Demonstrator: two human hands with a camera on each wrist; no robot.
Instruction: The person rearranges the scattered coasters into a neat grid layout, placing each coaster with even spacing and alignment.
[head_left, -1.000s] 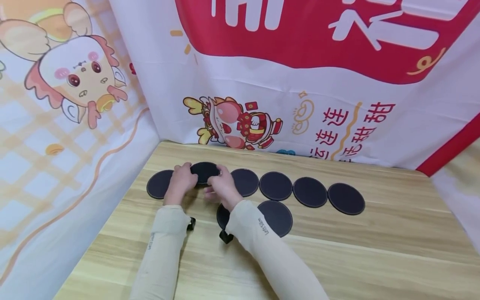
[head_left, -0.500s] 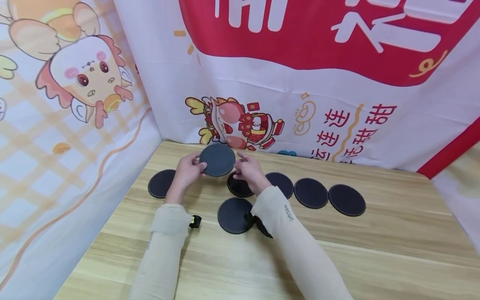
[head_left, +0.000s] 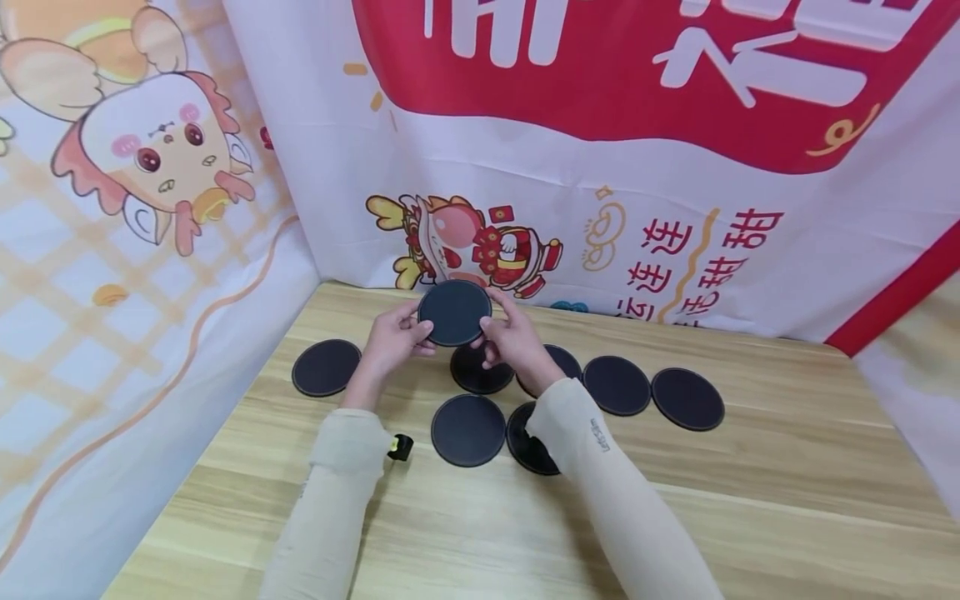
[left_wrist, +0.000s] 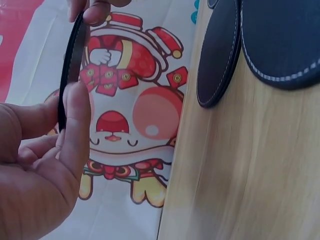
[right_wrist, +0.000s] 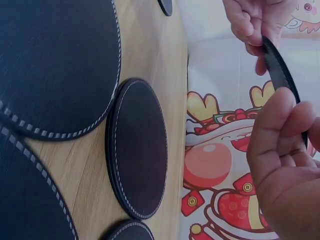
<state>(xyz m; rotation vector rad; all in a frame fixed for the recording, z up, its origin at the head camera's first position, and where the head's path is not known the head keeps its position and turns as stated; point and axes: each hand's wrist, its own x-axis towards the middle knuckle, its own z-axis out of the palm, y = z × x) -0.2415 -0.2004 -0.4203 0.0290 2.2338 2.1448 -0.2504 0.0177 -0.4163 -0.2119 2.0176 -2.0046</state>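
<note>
The fingers (left_wrist: 77, 107) of the left hand (head_left: 396, 340) and those of the right hand (head_left: 516, 335) are found pinching a black disc (head_left: 455, 311) at opposite edges, both faces being gripped. The disc is held clear of the worktop (head_left: 375, 533), tilted, one face turned to the head camera. Its profile is seen to be thin and straight, with no sag between the grips; it is judged stiff, light and unlikely to break. The smooth face may slip slightly, so a hold at the rim, over the stitched border, is advised, with moderate pressure. Seven similar discs (head_left: 617, 385) are noted flat on the worktop, one lying apart beyond the left wrist. A printed cloth (head_left: 315, 167) is hung behind.
</note>
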